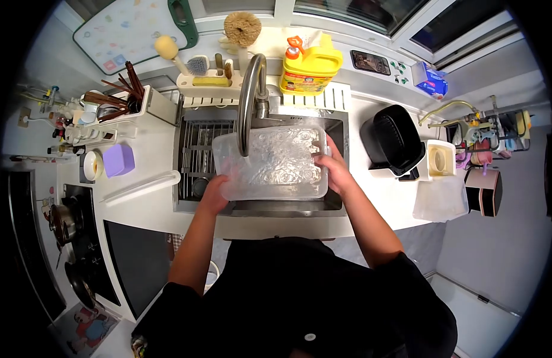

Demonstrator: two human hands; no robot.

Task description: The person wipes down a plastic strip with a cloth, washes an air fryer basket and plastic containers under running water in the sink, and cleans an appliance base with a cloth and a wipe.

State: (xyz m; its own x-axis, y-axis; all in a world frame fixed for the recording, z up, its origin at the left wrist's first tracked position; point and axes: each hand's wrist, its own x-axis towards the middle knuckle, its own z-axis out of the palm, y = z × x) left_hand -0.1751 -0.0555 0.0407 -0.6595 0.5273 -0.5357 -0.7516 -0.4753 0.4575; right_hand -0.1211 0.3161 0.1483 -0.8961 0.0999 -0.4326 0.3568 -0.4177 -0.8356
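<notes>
A clear plastic container [273, 190] is held over the sink [276, 212] beneath the curved metal faucet [247, 101]. Rippled water shows inside it. My left hand [215, 194] grips its left side near the front corner, the fingers partly hidden by the wall. On the right side, my right hand [334, 167] is closed around the rim, with the thumb over the inside. Left of the container, a metal drying rack [198, 149] lies in the sink.
A yellow detergent jug [311, 68] and several brushes [198, 64] stand behind the sink. To the right are a black air-fryer basket [392, 140] and a translucent lid [440, 200]. A purple box [119, 161] and a chopstick holder [156, 107] are on the left.
</notes>
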